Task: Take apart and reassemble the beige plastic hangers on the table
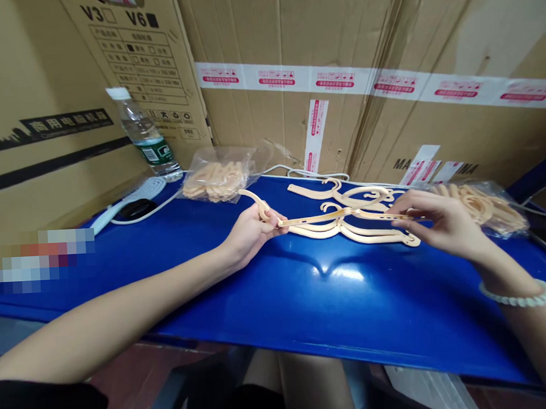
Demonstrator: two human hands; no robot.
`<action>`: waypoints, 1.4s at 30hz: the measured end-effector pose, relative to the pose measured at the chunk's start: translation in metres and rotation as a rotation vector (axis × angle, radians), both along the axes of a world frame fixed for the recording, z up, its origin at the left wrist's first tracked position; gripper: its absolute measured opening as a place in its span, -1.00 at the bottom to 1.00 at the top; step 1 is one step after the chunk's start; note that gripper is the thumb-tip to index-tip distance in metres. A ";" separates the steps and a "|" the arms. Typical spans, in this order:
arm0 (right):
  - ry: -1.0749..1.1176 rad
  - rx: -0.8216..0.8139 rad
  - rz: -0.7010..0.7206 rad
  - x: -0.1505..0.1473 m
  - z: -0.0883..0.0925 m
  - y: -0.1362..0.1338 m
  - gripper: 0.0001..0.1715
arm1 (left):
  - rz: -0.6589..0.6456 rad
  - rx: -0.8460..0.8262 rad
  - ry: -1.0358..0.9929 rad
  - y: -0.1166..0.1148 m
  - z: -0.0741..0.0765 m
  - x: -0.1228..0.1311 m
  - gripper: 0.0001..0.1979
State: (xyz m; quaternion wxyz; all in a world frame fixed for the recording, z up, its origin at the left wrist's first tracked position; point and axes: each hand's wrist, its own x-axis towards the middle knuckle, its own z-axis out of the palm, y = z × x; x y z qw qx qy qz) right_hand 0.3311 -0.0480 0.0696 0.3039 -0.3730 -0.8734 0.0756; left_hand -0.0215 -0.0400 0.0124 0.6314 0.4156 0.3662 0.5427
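Observation:
A thin beige folding clothes hanger [319,218] is stretched between my two hands, just above the blue table. My left hand [251,233] pinches its left end, where a curved beige piece [253,199] rises past the fingers. My right hand [438,217] has thumb and fingers closed around the opposite end. Behind and below the held one, several more beige hangers [370,231] lie with their hooks towards the cardboard. The held hanger's shadow falls on the tabletop in front of it.
Clear bags of beige hanger parts stand at the left [214,180] and right [502,214]. A water bottle [148,138] leans near a pale hairbrush [135,193], a black object [137,209] and a white cable [167,201]. Cardboard boxes [263,22] wall the back of the blue table [269,302].

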 end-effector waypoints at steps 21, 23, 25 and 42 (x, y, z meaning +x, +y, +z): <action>0.284 -0.476 -0.157 -0.005 0.010 -0.008 -0.55 | -0.174 0.490 0.461 -0.019 -0.008 0.003 -0.90; 0.258 -0.543 -0.118 -0.004 0.010 -0.007 -0.54 | -0.339 0.840 0.662 -0.030 -0.010 0.005 -0.90; 0.195 -0.604 -0.084 -0.004 0.008 -0.007 -0.56 | -0.470 1.101 0.803 -0.037 -0.011 0.006 -0.84; -0.428 -0.375 -0.039 0.003 -0.006 0.002 -0.88 | -0.374 1.291 1.164 -0.028 -0.016 0.002 -0.80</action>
